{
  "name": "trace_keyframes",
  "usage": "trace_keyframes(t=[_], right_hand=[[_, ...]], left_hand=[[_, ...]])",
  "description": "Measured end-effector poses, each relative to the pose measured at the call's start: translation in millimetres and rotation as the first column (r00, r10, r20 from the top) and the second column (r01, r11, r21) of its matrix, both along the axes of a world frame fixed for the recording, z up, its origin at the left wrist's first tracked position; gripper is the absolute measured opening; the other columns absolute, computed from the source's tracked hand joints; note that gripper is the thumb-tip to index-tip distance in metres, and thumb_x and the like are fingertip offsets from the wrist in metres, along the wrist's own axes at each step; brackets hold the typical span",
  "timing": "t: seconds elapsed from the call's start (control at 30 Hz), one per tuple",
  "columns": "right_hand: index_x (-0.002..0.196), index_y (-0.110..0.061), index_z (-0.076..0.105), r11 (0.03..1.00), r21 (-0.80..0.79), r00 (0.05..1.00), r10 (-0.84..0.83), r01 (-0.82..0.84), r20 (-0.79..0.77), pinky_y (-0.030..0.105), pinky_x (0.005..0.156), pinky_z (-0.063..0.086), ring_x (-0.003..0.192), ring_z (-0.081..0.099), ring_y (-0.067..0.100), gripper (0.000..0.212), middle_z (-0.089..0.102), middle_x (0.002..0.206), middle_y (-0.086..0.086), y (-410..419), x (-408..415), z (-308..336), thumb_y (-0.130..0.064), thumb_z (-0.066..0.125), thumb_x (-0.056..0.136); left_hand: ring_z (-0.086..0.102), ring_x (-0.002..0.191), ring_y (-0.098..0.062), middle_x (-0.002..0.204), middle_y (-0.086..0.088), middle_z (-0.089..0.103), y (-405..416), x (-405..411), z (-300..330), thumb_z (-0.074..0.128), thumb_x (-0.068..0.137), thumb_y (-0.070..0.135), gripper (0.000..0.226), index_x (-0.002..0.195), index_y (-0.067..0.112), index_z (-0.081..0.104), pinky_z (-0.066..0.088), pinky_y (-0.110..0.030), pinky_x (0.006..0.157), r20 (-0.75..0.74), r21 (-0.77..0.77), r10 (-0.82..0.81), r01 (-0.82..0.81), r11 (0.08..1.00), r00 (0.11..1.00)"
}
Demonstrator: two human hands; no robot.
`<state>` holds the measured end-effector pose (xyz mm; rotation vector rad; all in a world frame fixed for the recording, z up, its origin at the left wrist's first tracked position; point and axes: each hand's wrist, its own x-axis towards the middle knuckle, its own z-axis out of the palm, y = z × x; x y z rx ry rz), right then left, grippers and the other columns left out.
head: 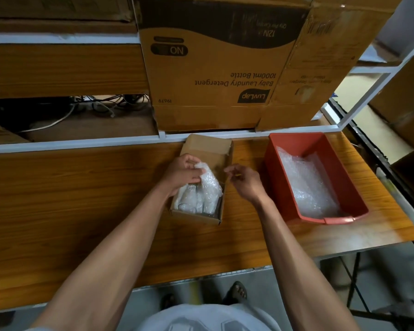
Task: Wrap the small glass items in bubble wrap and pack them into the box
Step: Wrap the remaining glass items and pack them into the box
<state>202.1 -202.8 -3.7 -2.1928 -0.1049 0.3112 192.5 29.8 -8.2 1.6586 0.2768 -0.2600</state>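
A small open cardboard box [213, 149] lies on the wooden table, its lid flap at the far end. Inside it sit bubble-wrapped glass items [209, 189]; one clear glass piece with a label shows through at the box's left side. My left hand [182, 174] is over the box and pinches the upper end of the bubble wrap. My right hand [245, 180] hovers just right of the box, fingers loosely curled, holding nothing that I can make out.
A red plastic bin [344, 185] with loose bubble wrap [306, 185] inside stands to the right on the table [69, 187]. A large brown carton [215, 75] sits on the shelf behind. The table's right edge is close to the bin.
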Motion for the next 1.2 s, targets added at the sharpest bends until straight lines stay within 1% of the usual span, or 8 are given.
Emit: trace_keyframes(t=[0.1, 0.23, 0.4, 0.53, 0.63, 0.77, 0.93, 1.2], right_hand=[[0.108, -0.021, 0.078, 0.994, -0.104, 0.999, -0.023, 0.020, -0.022, 0.003, 0.069, 0.045, 0.096, 0.069, 0.008, 0.025, 0.077, 0.106, -0.006, 12, -6, -15, -0.008, 0.059, 0.101], [0.117, -0.008, 0.070, 0.967, 0.242, 0.958, -0.001, 0.074, -0.287, 0.041, 0.084, 0.059, 0.095, 0.074, 0.027, 0.023, 0.077, 0.107, 0.012, 21, -21, -24, -0.011, 0.048, 0.112], [0.122, -0.007, 0.068, 0.931, 0.360, 0.940, 0.068, 0.061, -0.334, 0.036, 0.088, 0.056, 0.103, 0.071, 0.022, 0.019, 0.076, 0.114, 0.013, 10, -28, -29, -0.013, 0.056, 0.109], [0.113, -0.008, 0.075, 0.923, 0.379, 0.945, 0.066, 0.065, -0.322, 0.033, 0.091, 0.057, 0.103, 0.071, 0.016, 0.016, 0.079, 0.111, 0.011, 9, -32, -26, -0.019, 0.066, 0.104], [0.094, -0.017, 0.076, 0.941, 0.297, 0.941, -0.055, 0.161, -0.335, 0.038, 0.080, 0.052, 0.091, 0.067, 0.022, 0.007, 0.076, 0.092, 0.006, 13, -32, -32, -0.019, 0.073, 0.100], [0.101, -0.020, 0.079, 0.974, -0.093, 0.965, -0.217, 0.205, -0.148, 0.032, 0.074, 0.050, 0.090, 0.069, 0.019, 0.013, 0.076, 0.095, 0.000, 14, -30, -38, -0.031, 0.076, 0.096], [0.106, -0.013, 0.079, 0.933, -0.237, 0.957, -0.289, 0.272, -0.039, 0.029, 0.074, 0.057, 0.088, 0.069, 0.016, 0.017, 0.077, 0.103, 0.005, 23, -38, -40, -0.027, 0.073, 0.097], [0.094, -0.010, 0.076, 0.889, -0.239, 0.920, -0.386, 0.391, 0.068, 0.020, 0.051, 0.045, 0.068, 0.066, 0.015, 0.009, 0.072, 0.082, 0.004, 39, -47, -50, -0.019, 0.074, 0.094]], left_hand=[[0.073, 0.099, -0.021, 0.111, -0.012, 0.072, -8, -3, -12, 0.083, 0.089, 0.006, 0.037, 0.119, 0.011, 0.063, 0.063, -0.028, 0.075, -0.034, 0.067, -0.037, 0.039, 0.997, 0.999], [0.073, 0.097, -0.021, 0.109, -0.013, 0.074, -19, -5, -26, 0.084, 0.087, 0.004, 0.031, 0.111, 0.010, 0.064, 0.065, -0.032, 0.077, -0.049, 0.071, -0.128, 0.131, 0.989, 0.991], [0.076, 0.100, -0.023, 0.108, -0.010, 0.076, -25, -3, -34, 0.086, 0.085, 0.005, 0.028, 0.107, 0.011, 0.070, 0.066, -0.040, 0.084, -0.055, 0.044, -0.179, 0.182, 0.982, 0.982], [0.074, 0.103, -0.024, 0.109, -0.012, 0.074, -26, -1, -35, 0.084, 0.087, 0.002, 0.026, 0.108, 0.014, 0.073, 0.064, -0.030, 0.083, -0.041, 0.035, -0.213, 0.215, 0.976, 0.976], [0.072, 0.108, -0.022, 0.112, -0.010, 0.075, -26, 0, -37, 0.081, 0.090, 0.003, 0.028, 0.115, 0.013, 0.074, 0.062, -0.025, 0.083, -0.039, 0.052, -0.255, 0.257, 0.965, 0.966], [0.072, 0.105, -0.016, 0.111, 0.000, 0.077, -25, 0, -48, 0.080, 0.092, 0.010, 0.027, 0.118, 0.017, 0.074, 0.062, -0.037, 0.092, 0.016, 0.257, -0.267, 0.254, 0.933, 0.964], [0.059, 0.124, -0.011, 0.137, 0.008, 0.068, -16, -20, -64, 0.074, 0.097, 0.016, 0.036, 0.131, 0.027, 0.072, 0.051, -0.036, 0.107, 0.202, 0.754, -0.596, 0.265, 0.601, 0.777], [0.033, 0.141, -0.021, 0.175, 0.012, 0.017, 2, -35, -70, 0.039, 0.111, 0.047, 0.062, 0.167, 0.028, 0.025, 0.037, -0.046, 0.109, -0.041, 0.968, -0.855, 0.233, 0.094, 0.517]])
